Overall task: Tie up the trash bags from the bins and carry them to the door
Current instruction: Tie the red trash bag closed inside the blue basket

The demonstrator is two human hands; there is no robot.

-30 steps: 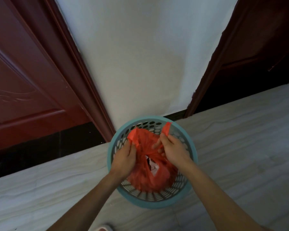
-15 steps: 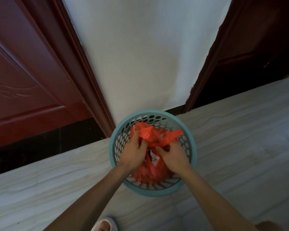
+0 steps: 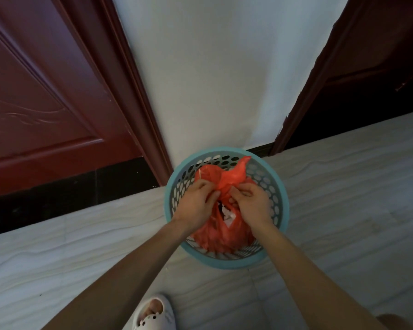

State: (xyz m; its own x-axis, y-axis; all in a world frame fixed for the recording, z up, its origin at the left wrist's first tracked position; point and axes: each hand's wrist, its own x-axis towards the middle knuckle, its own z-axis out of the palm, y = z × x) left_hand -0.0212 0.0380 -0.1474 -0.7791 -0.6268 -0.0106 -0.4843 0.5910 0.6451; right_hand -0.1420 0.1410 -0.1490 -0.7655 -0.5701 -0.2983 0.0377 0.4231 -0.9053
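A red plastic trash bag [image 3: 221, 234] sits inside a round teal bin with a perforated wall [image 3: 177, 186], which stands on the floor against a white wall. My left hand [image 3: 196, 203] and my right hand [image 3: 250, 203] meet over the bag's mouth, each pinching a gathered handle of the bag. One handle end sticks up to the right above my hands, the other bunches at the left. White paper shows through a gap in the bag below my fingers.
A dark red door [image 3: 41, 96] with its frame stands at the left, and a second dark doorway [image 3: 367, 79] lies at the right. The floor is pale marbled tile [image 3: 69, 246]. My foot in a white slipper [image 3: 153, 313] is near the bottom edge.
Both hands have drawn closer together over the bag's mouth, and the handles are crossed and gathered tighter. The right-hand handle end now points up to the right.
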